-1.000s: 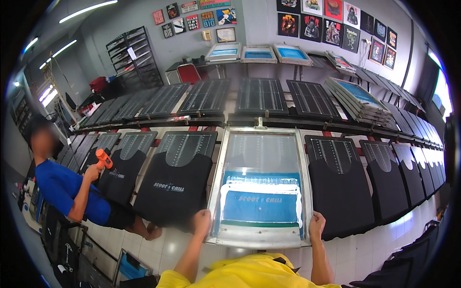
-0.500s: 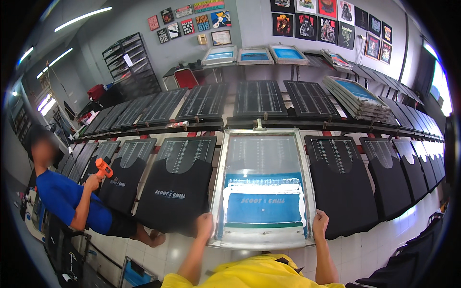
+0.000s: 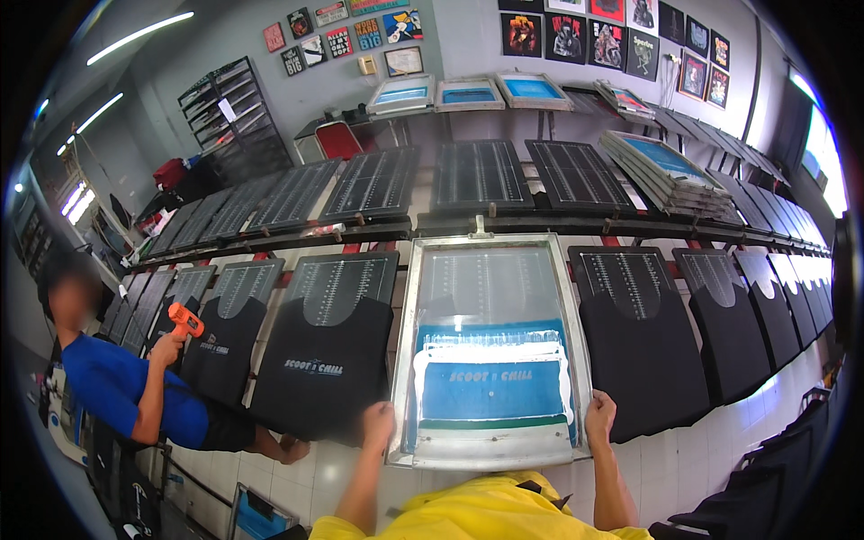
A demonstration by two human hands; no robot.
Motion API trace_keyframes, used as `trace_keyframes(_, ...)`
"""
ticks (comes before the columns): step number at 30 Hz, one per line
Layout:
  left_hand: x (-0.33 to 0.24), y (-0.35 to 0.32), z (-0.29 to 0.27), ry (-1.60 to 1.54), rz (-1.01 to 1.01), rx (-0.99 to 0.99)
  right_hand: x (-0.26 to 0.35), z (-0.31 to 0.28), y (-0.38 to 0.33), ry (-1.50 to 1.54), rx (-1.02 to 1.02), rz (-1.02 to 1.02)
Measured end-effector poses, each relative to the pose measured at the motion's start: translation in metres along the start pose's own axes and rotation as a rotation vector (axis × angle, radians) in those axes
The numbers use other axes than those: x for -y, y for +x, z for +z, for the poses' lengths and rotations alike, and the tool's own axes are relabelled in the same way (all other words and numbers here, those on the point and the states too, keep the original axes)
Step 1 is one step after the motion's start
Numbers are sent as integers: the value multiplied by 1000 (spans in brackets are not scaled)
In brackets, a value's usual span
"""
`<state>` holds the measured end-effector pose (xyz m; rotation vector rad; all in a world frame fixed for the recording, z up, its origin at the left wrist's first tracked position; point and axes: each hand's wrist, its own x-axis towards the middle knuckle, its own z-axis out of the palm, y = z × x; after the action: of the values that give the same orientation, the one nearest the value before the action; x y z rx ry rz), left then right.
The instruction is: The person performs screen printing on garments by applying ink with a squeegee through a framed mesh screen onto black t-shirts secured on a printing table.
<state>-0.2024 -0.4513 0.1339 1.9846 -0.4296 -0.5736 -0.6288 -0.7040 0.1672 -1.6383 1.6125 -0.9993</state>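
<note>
While the left hand (image 3: 378,425) grasps the near left side of a metal silkscreen frame (image 3: 486,449) with bent fingers, the right hand (image 3: 600,417) holds its near right side in a similar manner. The frame is directly before the person, whose yellow shirt (image 3: 486,515) shows below, and it is between a printed black T-shirt (image 3: 315,396) at left and another black T-shirt (image 3: 637,369) at right. Ruled pallet marks (image 3: 489,270) are seen through its upper mesh; whether the frame touches that pallet, one cannot tell. White ink (image 3: 490,346) makes a band across the blue stencil area (image 3: 490,396). A metal clamp (image 3: 480,230) is at the far edge. At left, a co-worker (image 3: 135,391) holds an orange heat gun (image 3: 184,321).
</note>
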Motion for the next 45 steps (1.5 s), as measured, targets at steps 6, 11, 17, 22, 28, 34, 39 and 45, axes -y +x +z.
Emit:
trace_keyframes(6, -32, -5, -7, 218, 110, 20, -3, 2, 0, -39, 1, 2)
trace_keyframes(11, -27, -2, -11, 234, 119, 24, 3, 1, 1, -145, 29, -59)
trace_keyframes(17, -60, -36, -19, 167, 287, -137, 37, -20, -10, -476, 39, -380)
trace_keyframes(22, -82, -110, -47, -128, 28, 680, 86, -18, -70, -236, 585, -742)
trace_keyframes(28, -66, -164, 14, 36, -178, 1154, 133, -13, -105, -710, 859, -1029)
trace_keyframes(34, -41, -179, 66, -174, -388, 1106, 153, -9, -85, -615, 895, -1007)
trace_keyframes(39, -28, -182, 85, -210, -395, 1067, 142, 16, -92, -620, 682, -1001)
trace_keyframes(45, -3, -180, 90, -202, -95, 1013, 148, 19, -86, -618, 641, -987)
